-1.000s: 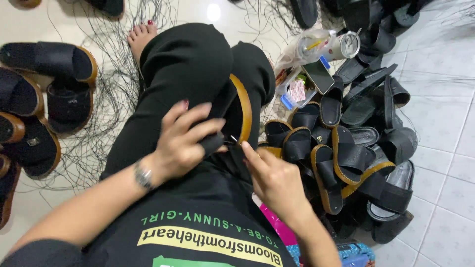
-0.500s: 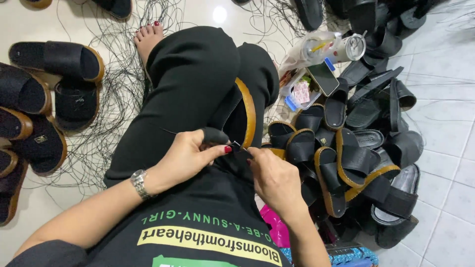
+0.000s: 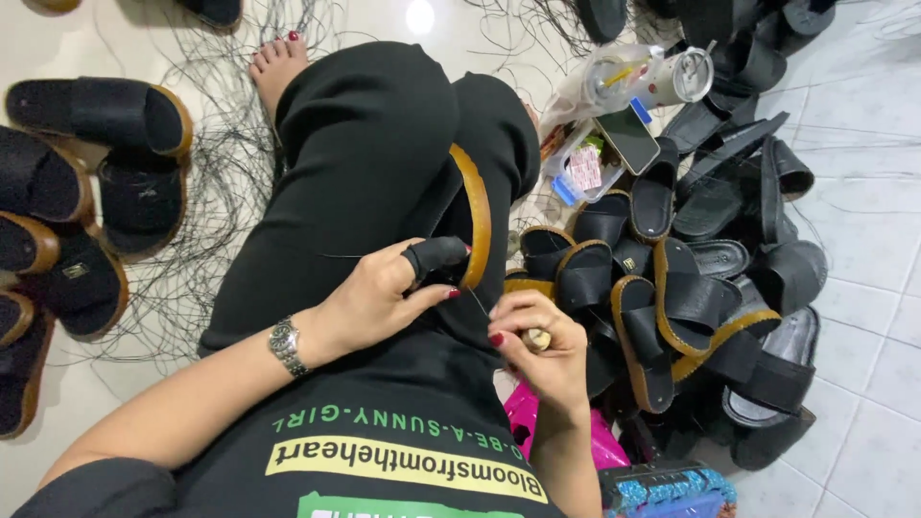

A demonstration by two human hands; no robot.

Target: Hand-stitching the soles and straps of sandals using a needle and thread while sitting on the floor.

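A black sandal with a tan sole edge (image 3: 472, 213) rests on edge in my lap, between my black-trousered legs. My left hand (image 3: 384, 293) steadies it, a black finger guard on the index finger pressed against the sole's lower end. My right hand (image 3: 537, 345) sits just right of the sandal, fingers pinched on a small pale-handled tool (image 3: 535, 338), with a thin dark thread running up toward the sole. A metal watch (image 3: 286, 345) is on my left wrist.
A heap of black sandals with tan soles (image 3: 691, 297) lies on the tiled floor to my right. More sandals (image 3: 86, 192) line the left side amid loose black threads (image 3: 206, 240). A phone (image 3: 628, 139), clear cups and a small box sit beyond the pile.
My left hand slid down from over the sandal to its lower end, showing the finger guard. My right hand drew back slightly to the right, pulling the thread out.
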